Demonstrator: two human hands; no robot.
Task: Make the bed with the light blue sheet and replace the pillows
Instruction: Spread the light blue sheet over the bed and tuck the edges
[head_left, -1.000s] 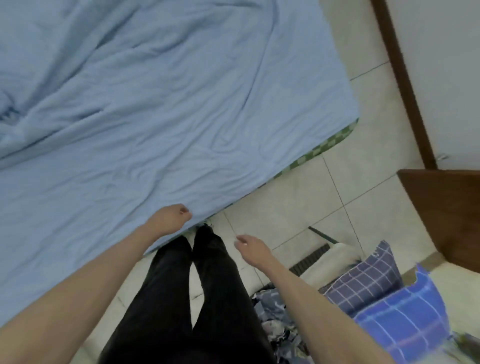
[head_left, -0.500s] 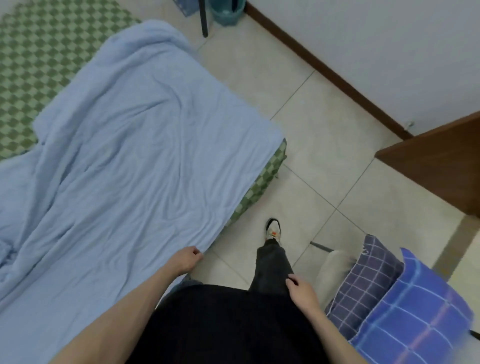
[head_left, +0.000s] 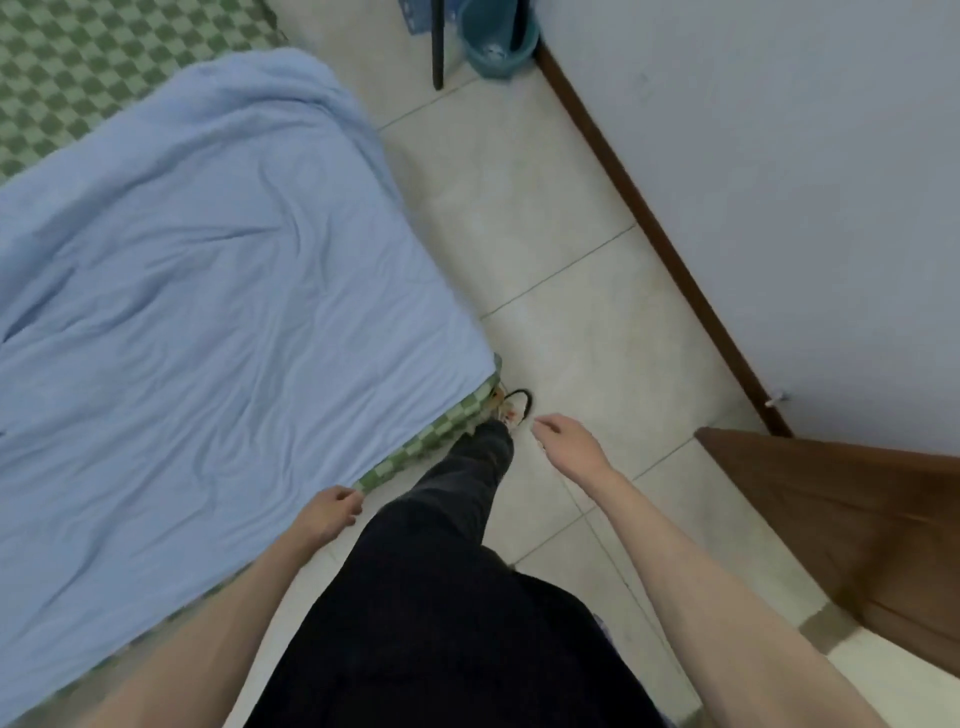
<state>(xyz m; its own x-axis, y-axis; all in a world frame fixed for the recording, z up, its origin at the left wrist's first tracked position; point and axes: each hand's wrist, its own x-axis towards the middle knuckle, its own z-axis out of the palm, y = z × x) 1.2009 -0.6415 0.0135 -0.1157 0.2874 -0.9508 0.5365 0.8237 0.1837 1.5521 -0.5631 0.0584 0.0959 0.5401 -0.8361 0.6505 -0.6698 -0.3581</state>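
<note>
The light blue sheet (head_left: 218, 312) lies wrinkled over most of the low mattress (head_left: 78, 67), whose green checked cover shows at the far end and along the near side. My left hand (head_left: 330, 512) hangs at the sheet's near edge with fingers loosely curled, holding nothing that I can see. My right hand (head_left: 563, 441) is out over the tiled floor beside my forward foot, fingers relaxed and empty. No pillows are in view.
A brown wooden door (head_left: 852, 525) stands open at the right. A skirting board (head_left: 654, 228) lines the white wall. A teal bucket (head_left: 501, 49) and a dark pole (head_left: 437, 47) stand at the far end. Pale floor tiles (head_left: 545, 249) lie between bed and wall.
I have stepped forward along the bed's side. The pillows at the lower right have dropped out of view. My right hand has swung forward off my leg.
</note>
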